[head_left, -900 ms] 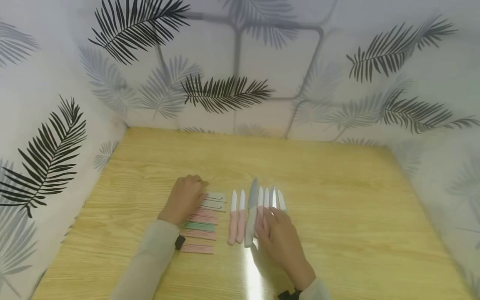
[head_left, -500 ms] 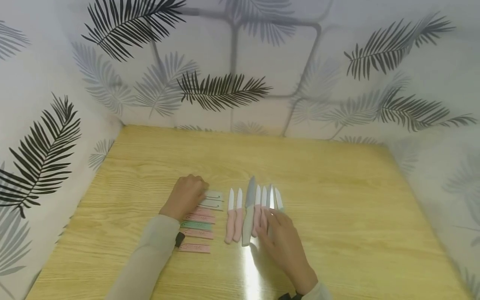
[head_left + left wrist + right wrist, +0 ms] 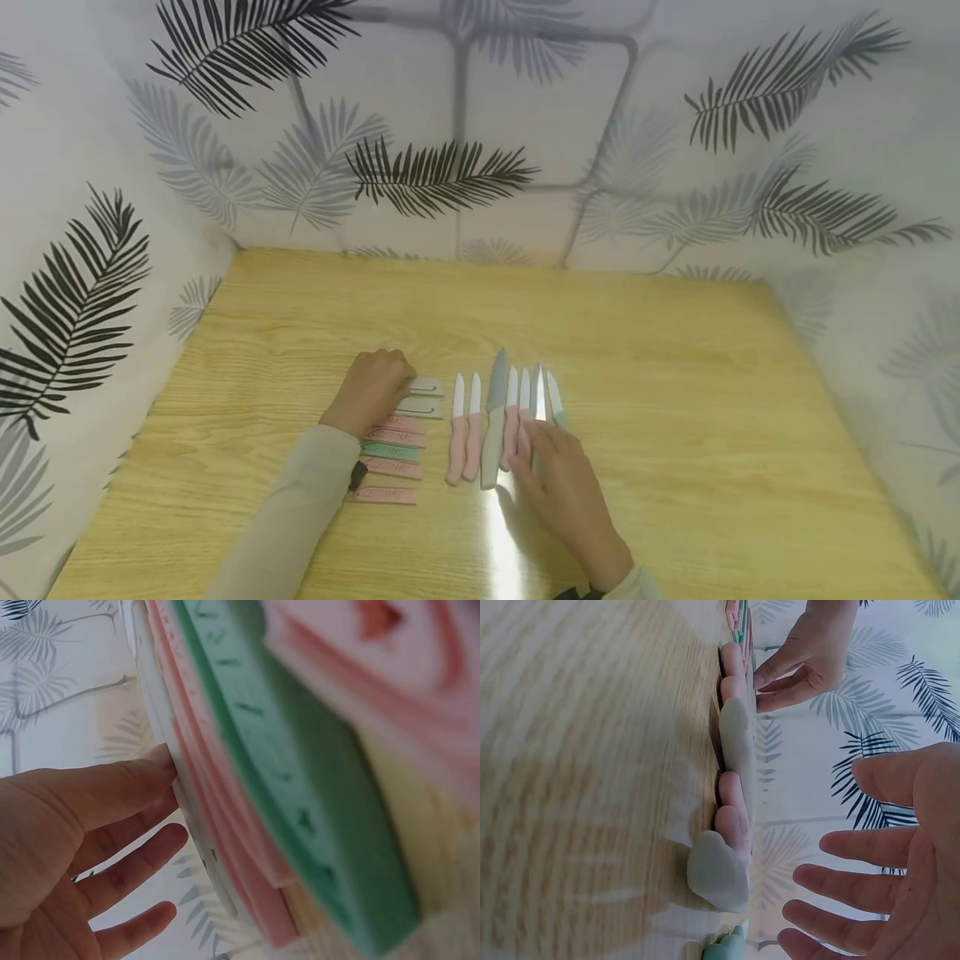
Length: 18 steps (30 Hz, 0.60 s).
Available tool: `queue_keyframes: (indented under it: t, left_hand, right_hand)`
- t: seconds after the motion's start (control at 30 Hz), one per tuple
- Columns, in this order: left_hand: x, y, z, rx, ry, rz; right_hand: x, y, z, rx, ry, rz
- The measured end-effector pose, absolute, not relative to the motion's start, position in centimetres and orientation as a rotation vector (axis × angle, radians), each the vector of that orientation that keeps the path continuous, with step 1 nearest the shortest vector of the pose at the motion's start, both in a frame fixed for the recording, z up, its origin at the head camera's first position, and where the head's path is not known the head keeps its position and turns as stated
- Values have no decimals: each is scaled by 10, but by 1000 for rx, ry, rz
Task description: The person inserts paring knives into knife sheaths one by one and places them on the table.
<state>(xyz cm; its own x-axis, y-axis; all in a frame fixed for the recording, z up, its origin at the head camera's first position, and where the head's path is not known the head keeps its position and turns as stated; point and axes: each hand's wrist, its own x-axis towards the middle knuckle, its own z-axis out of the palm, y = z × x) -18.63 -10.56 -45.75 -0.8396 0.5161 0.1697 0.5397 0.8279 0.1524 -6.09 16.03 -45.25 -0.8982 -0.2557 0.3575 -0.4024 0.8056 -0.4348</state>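
Observation:
My left hand (image 3: 371, 387) is at the far end of a column of knife sheaths. Its thumb and fingertips touch a whitish sheath (image 3: 161, 712), the other fingers loosely extended. Nearer lie pink sheaths (image 3: 384, 496) and a green sheath (image 3: 392, 452). To the right runs a row of knives, blades pointing away: pink-handled knives (image 3: 456, 450), a large knife (image 3: 492, 442) with a pale grey handle, and a green-handled knife (image 3: 556, 408) at the right end. Over the right end of the row hovers my right hand (image 3: 562, 487), fingers spread, holding nothing; it hides some handles.
The knives and sheaths lie on a wood-grain table (image 3: 712, 433). Behind it and along both sides hangs pale cloth (image 3: 540, 108) with a leaf print. Bright glare shows on the tabletop below the large knife.
The head view has shifted slightly. My right hand has drifted a little right relative to the knives, so more of the green handle shows. The left hand stays at the whitish sheaths.

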Motion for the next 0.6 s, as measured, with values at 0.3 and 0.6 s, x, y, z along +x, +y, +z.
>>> queue_keyframes:
  t: [0.3, 0.6]
  left_hand:
    - [-188, -105, -462, -875, -2911, -195]
    - [-187, -102, -459, -885, -3029, 13]
  right_hand:
    - [-52, 154, -454, 540, -2682, 763]
    - [-45, 150, -455, 470, -2792, 767]
